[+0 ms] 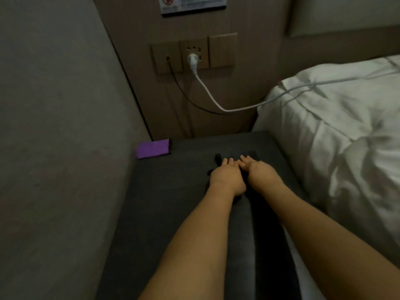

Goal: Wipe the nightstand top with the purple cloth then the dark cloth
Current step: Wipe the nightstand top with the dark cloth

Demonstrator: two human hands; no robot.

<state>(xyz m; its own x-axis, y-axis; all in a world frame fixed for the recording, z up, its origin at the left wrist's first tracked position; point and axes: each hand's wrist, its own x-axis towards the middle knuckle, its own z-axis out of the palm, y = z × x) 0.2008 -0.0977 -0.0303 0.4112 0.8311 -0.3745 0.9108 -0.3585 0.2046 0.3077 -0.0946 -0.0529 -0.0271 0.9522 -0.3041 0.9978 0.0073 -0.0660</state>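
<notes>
Head view of a dark grey nightstand counter [173,191] set between a grey side wall on the left and a bed [337,137] with white bedding on the right. Both forearms reach forward over the counter top. The left hand [226,177] and the right hand [262,172] lie side by side, nearly touching, palms down, fingers extended and relaxed, pressing flat on the dark cloth [252,155]. The dark cloth is spread on the middle of the counter; because it nearly matches the surface in tone, its outline is hard to trace, and only its far edge and a small raised dark fold [217,159] just beyond the left fingertips are distinct. Neither hand curls around anything. The purple cloth [153,148] lies folded flat at the far left corner of the counter, against the side wall and well apart from the hands. On the wood-toned back wall, a socket panel [193,53] carries a white plug [192,60] whose white cable [216,102] runs down and rightward onto the bed, and a black cable [184,94] hanging in a loop beneath it. A printed notice [192,5] is mounted above; its text is illegible.
</notes>
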